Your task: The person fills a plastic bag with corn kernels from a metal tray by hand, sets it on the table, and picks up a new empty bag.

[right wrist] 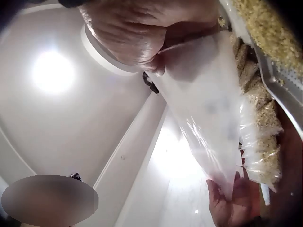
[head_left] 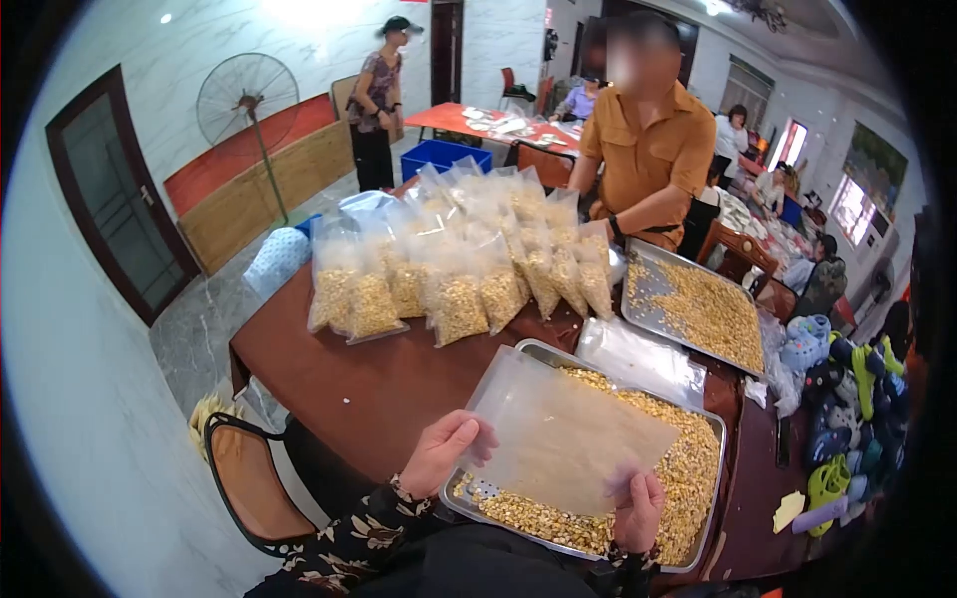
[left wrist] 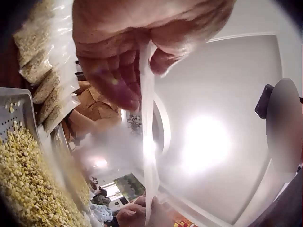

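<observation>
Between my two hands a clear plastic bag (head_left: 578, 434) is stretched flat, with nothing inside it. My left hand (head_left: 445, 448) pinches its left edge between thumb and fingers. At the opposite edge my right hand (head_left: 638, 510) grips it the same way, thumb on top. In the left wrist view the bag (left wrist: 148, 118) shows edge-on, a thin white strip. Below it lies a metal tray (head_left: 720, 439) full of yellow cracked corn kernels (head_left: 688, 468); the bag covers the tray's middle in the head view.
Filled bags (head_left: 464, 299) stand in rows across the brown tablecloth (head_left: 329, 399). A stack of flat plastic bags (head_left: 643, 359) lies past my tray. Another tray (head_left: 638, 299) of kernels sits before a person in an orange shirt (head_left: 648, 149). Shoes (head_left: 827, 478) crowd the right; a chair (head_left: 261, 478) stands left.
</observation>
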